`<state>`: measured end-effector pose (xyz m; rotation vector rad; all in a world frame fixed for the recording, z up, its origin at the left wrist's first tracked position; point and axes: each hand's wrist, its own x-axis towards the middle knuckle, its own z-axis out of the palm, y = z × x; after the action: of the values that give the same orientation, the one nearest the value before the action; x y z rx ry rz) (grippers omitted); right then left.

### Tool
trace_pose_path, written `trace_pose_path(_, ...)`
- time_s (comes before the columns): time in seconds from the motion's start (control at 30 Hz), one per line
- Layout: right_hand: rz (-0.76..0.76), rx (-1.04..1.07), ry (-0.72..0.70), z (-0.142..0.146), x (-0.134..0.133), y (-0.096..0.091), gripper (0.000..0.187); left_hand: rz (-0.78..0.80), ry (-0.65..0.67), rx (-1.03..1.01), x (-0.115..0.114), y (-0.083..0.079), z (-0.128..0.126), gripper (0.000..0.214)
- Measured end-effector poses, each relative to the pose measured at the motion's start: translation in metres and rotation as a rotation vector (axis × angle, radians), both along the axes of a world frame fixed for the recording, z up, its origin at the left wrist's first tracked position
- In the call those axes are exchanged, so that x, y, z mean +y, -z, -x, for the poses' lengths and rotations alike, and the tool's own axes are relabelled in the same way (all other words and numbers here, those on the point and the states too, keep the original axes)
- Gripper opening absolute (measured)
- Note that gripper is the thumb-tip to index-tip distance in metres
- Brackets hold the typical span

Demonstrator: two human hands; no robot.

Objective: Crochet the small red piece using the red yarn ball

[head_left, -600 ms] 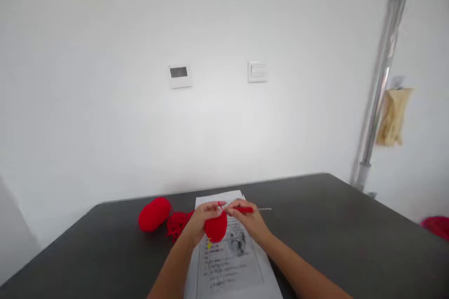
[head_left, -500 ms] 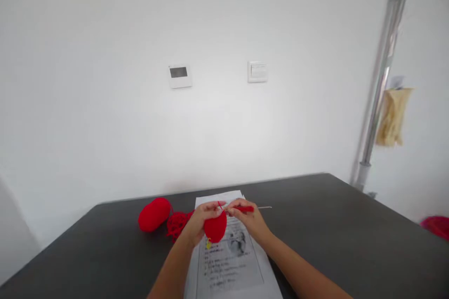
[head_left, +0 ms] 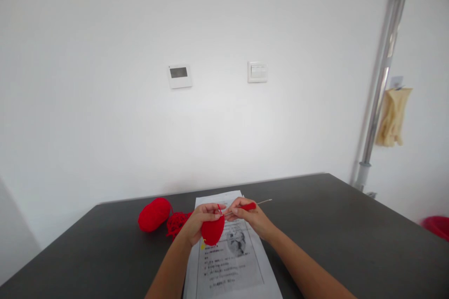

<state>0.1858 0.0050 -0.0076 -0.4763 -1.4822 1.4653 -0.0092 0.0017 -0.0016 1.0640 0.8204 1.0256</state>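
Observation:
Pinched in my left hand (head_left: 196, 222) is a rounded red crochet piece (head_left: 212, 231), which hangs below the fingers over the printed sheets. A small yellow stitch marker (head_left: 203, 245) dangles from its lower left edge. A strand of red yarn rises by my left index finger. My right hand (head_left: 253, 218) is closed around a crochet hook (head_left: 249, 206) with a red grip; its metal shaft sticks out past the hand to the right. The hook's other end meets the top edge of the crochet piece. Exactly how it sits in the stitches is too small to tell.
A red yarn ball (head_left: 153, 215) and a loose red tangle of yarn (head_left: 176, 224) lie left of my hands on the dark table (head_left: 115, 247). Printed paper sheets (head_left: 231, 266) lie under my hands. A white wall (head_left: 217, 135) stands behind the table.
The crochet piece has shifted slightly left and down and turned a little. The hook's free right end has tilted upward as my right hand rotated.

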Motion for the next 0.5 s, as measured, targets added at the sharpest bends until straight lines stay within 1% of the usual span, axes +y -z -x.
trace_pose_path(0.1, -0.043, -0.065, -0.024, -0.002, 0.002, -0.001, 0.031, 0.0, -0.008, 0.03, 0.0, 0.0, 0.001, 0.035)
trace_pose_path(0.2, -0.105, -0.142, -0.019, -0.003, 0.003, -0.001, 0.028, -0.004, -0.026, 0.072, 0.0, -0.001, -0.001, 0.034)
trace_pose_path(0.27, -0.161, -0.2, 0.016, -0.004, 0.003, -0.002, 0.024, -0.014, -0.046, 0.103, 0.0, -0.001, -0.003, 0.032)
trace_pose_path(0.4, -0.293, -0.317, 0.133, -0.004, 0.001, -0.003, 0.014, -0.046, -0.095, 0.163, -0.001, -0.001, -0.007, 0.029)
trace_pose_path(0.5, -0.39, -0.382, 0.198, -0.004, -0.001, -0.004, 0.011, -0.073, -0.13, 0.2, 0.0, -0.001, -0.01, 0.029)
